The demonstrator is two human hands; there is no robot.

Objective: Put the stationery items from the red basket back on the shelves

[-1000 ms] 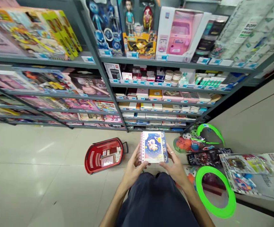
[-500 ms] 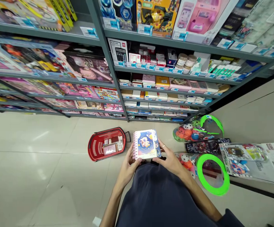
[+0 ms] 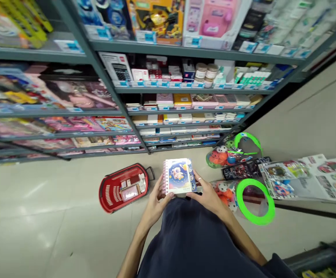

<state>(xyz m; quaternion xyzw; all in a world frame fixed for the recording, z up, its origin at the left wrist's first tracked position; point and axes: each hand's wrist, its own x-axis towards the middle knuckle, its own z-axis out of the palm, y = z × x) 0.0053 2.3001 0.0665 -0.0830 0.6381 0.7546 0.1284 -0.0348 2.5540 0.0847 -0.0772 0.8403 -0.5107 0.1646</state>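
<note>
A small spiral notebook (image 3: 178, 175) with a space-themed cover is held level in front of my body. The cover shows an astronaut figure on dark blue, and blue tabs stick out along its right side. My left hand (image 3: 157, 197) grips its lower left corner by the pink spiral binding, thumb on the front edge. At the lower right edge, my right hand (image 3: 204, 193), with a ring on one finger, closes on the other side. Fingers under the notebook are hidden. Left of it, a red shopping basket (image 3: 106, 193) stands on the floor with several packaged items inside.
Ahead rises a grey shelf unit (image 3: 185, 90) with stationery and boxed toys. Bags of toy balls (image 3: 218, 156), a bright green ring (image 3: 256, 222) and flat toy packages (image 3: 295, 179) lie to the right by a pale wall (image 3: 309, 123). Light floor tiles (image 3: 26, 239) extend left.
My view has turned to the right, so the shelves and basket sit further left in the picture. Both hands keep hold of the notebook in much the same pose.
</note>
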